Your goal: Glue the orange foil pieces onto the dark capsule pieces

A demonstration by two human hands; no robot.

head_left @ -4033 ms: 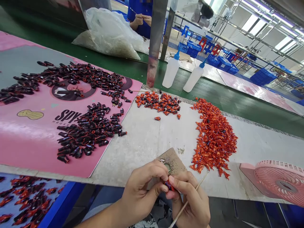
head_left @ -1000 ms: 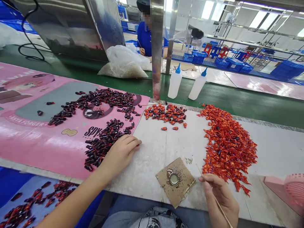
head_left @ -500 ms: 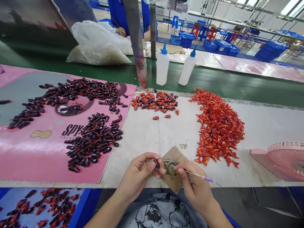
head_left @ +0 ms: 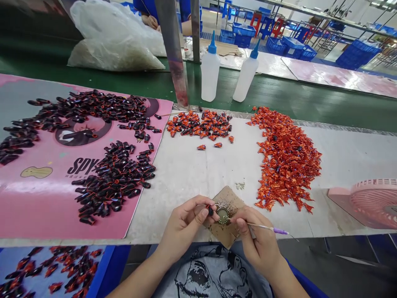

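Note:
My left hand [head_left: 185,223] pinches a small black piece with a red edge [head_left: 210,210] between thumb and fingertips. In my right hand [head_left: 259,238] is a thin stick-like applicator with a purple section [head_left: 280,231], held like a pen. Its tip reaches into a small round dish [head_left: 218,220] of greenish, wet-looking stuff. That dish sits on a stained square of cardboard [head_left: 228,239] between both hands. Shiny orange-red pieces [head_left: 288,161] form a heap to the right. Similar black pieces [head_left: 114,182] lie piled on the left.
Black-and-orange pieces [head_left: 201,124] are grouped at the back middle. Two bottles with blue nozzles [head_left: 210,78] stand behind, beside a metal post [head_left: 175,54]. A pink fan [head_left: 372,203] is at the right, a blue bin [head_left: 107,273] lower left. Another person's hand [head_left: 150,21] shows beyond.
My view has shifted slightly, so the table appears higher. The small black piece has turned in my left fingers. My right hand keeps the applicator at the dish.

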